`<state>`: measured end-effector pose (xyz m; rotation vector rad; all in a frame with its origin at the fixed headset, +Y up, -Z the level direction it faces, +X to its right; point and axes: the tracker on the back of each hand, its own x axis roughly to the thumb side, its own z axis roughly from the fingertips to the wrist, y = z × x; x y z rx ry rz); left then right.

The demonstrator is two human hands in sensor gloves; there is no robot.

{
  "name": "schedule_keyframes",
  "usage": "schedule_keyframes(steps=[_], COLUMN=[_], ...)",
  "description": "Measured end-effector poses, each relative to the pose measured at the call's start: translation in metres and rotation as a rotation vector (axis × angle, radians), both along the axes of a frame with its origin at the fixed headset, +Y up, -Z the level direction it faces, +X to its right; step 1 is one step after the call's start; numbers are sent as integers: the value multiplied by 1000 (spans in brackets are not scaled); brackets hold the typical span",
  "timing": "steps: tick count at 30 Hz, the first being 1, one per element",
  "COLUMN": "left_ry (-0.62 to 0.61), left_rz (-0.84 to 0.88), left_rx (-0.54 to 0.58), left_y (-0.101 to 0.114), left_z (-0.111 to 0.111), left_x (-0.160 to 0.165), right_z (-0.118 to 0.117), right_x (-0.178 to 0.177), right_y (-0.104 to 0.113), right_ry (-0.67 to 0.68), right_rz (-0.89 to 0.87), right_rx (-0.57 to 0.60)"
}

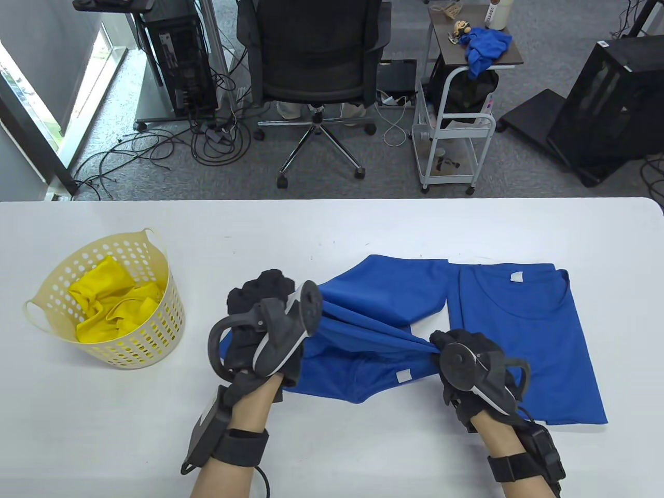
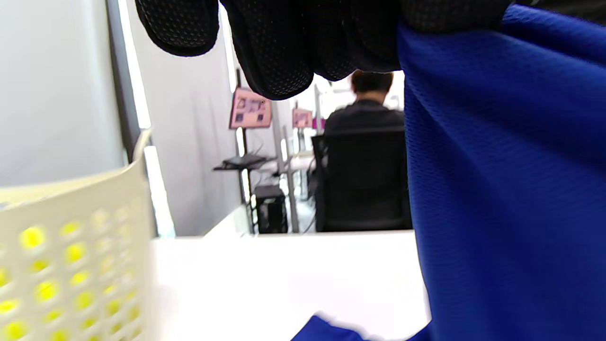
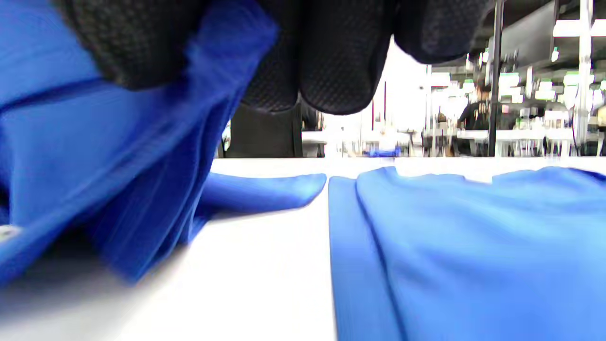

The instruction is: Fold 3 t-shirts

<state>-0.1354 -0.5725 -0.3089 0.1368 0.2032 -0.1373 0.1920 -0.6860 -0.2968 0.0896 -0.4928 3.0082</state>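
Observation:
A blue t-shirt (image 1: 384, 306) lies partly lifted in the middle of the white table (image 1: 332, 228). My left hand (image 1: 270, 301) grips its raised edge; the cloth hangs from my fingers in the left wrist view (image 2: 502, 166). My right hand (image 1: 446, 345) grips the same edge nearer me, and the cloth is stretched taut between both hands; it shows bunched in the right wrist view (image 3: 118, 156). A second blue t-shirt (image 1: 524, 337) lies folded flat on the right, also in the right wrist view (image 3: 473, 246). A yellow t-shirt (image 1: 111, 306) sits crumpled in the basket.
A cream perforated basket (image 1: 150, 332) stands at the table's left, close to my left hand, and fills the lower left of the left wrist view (image 2: 71, 255). Beyond the far edge are an office chair (image 1: 316, 62) and a white cart (image 1: 456, 129).

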Motion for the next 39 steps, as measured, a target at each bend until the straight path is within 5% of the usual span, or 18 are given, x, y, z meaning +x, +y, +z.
schedule_keyframes(steps=[3,7,9,11,14,16,19,21,23,25,27,29,32,34,37,39], left_ry=[-12,-55,-82,-90,-72,-49,-13,23,48,31,-5,-38,-85,-99,-82,-63], left_rz=[73,235,270,262,209,149,135,177,228,257,265,263,232,184,111,31], left_rx=[-99,-100,-85,-124,-251,-339,-387,-248,49,322,485,568,554,458,193,-60], left_y=[-4,23,37,44,28,-3,-30,-5,47,95,127,141,129,96,16,-44], left_z=[3,13,16,11,-13,-45,-92,-116,-113,-92,-65,-41,-22,-19,-27,-33], left_x=[-31,-55,-59,-59,-56,-50,-47,-46,-47,-50,-54,-57,-57,-54,-49,-46], right_z=[7,8,5,-6,-32,-65,-107,-127,-124,-99,-68,-44,-27,-26,-35,-46], right_x=[1,1,-2,-5,-11,-18,-21,-22,-24,-25,-23,-19,-15,-15,-20,-27], right_y=[32,79,98,110,100,76,60,86,145,191,218,231,224,198,136,70], right_ry=[9,37,73,137,142,109,13,-59,-129,-160,-175,-147,-102,-93,-25,51], right_rz=[-38,-50,-15,43,79,109,112,103,63,8,-29,-14,57,136,202,257], right_rx=[94,122,64,-117,-379,-537,-598,-502,-167,230,503,633,649,548,279,-27])
